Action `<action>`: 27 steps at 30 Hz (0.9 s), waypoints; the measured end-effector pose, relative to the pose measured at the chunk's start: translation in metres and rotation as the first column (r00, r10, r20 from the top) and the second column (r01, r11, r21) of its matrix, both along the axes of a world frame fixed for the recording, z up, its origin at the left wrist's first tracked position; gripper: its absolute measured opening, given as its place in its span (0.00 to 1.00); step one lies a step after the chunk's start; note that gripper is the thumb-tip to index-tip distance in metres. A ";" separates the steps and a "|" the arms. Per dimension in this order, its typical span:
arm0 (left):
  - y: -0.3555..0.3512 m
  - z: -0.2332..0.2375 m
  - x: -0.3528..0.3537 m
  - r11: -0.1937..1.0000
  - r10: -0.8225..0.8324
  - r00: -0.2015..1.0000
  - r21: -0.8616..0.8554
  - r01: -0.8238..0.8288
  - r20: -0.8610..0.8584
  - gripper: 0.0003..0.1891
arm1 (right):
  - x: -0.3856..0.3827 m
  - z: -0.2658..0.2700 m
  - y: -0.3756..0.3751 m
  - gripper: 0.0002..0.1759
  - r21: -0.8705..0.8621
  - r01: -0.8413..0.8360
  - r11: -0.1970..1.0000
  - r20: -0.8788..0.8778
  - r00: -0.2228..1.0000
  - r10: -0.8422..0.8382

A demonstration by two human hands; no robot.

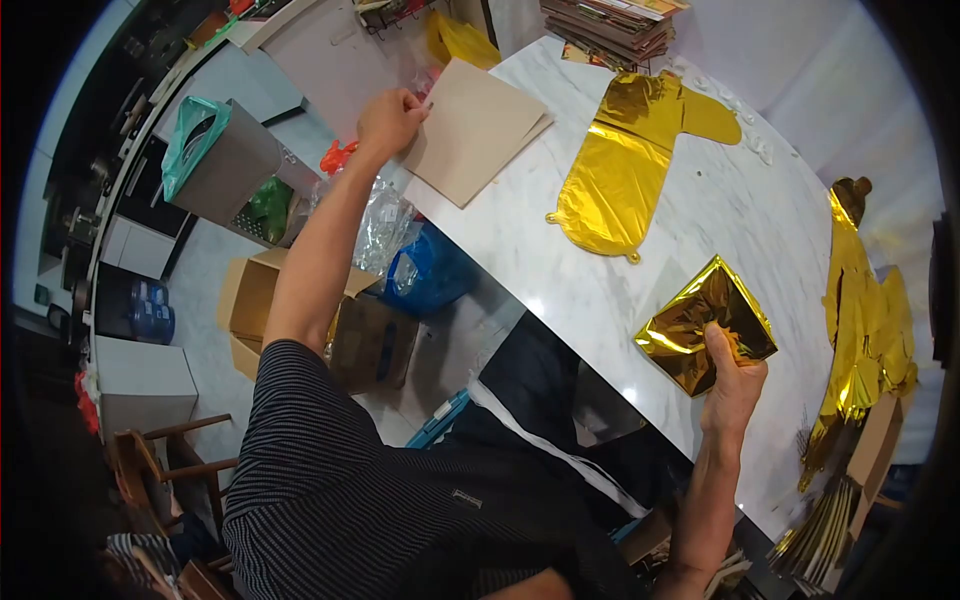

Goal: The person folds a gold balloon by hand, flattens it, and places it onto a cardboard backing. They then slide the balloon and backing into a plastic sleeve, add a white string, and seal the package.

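Note:
My left hand (388, 122) is closed at the left edge of a small stack of tan cardboard sheets (474, 132), its fingertips pinching that edge. The sheets lie at the table's far left side, slightly fanned at one corner. My right hand (733, 385) grips a shiny gold foil balloon (690, 325) folded into a flat square, thumb on top, raised over the table's near edge. Between the hands, a flat, uninflated gold foil balloon (618, 185) is spread on the marble table, with a bent arm at its upper end and small tabs at its lower end.
More gold foil balloons (862, 320) hang over the table's right edge, above a box of cardboard pieces (825, 535). A pile of printed cards (612, 30) stands at the back. Left of the table are a cardboard box (375, 340), a blue bag (428, 268) and a lined bin (225, 160).

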State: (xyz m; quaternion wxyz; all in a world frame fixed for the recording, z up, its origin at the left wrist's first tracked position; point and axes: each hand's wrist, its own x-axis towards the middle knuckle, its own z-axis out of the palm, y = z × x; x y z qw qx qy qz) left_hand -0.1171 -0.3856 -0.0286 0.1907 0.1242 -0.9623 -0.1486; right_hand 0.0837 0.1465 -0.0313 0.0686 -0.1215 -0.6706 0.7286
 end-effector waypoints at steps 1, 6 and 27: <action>-0.012 -0.001 -0.002 0.996 -0.078 0.996 0.032 0.079 -0.054 0.11 | 0.000 0.001 0.000 0.12 -0.009 0.006 1.000 0.002 1.000 -0.006; 0.023 0.079 0.036 0.661 -0.301 0.953 0.711 0.240 -0.041 0.08 | 0.010 0.009 0.034 0.16 -0.038 0.060 0.997 -0.063 0.996 -0.063; 0.405 0.044 0.005 0.431 -0.897 0.406 0.541 0.722 0.174 0.10 | 0.094 0.025 0.142 0.09 0.199 0.803 0.562 -0.515 0.573 -0.637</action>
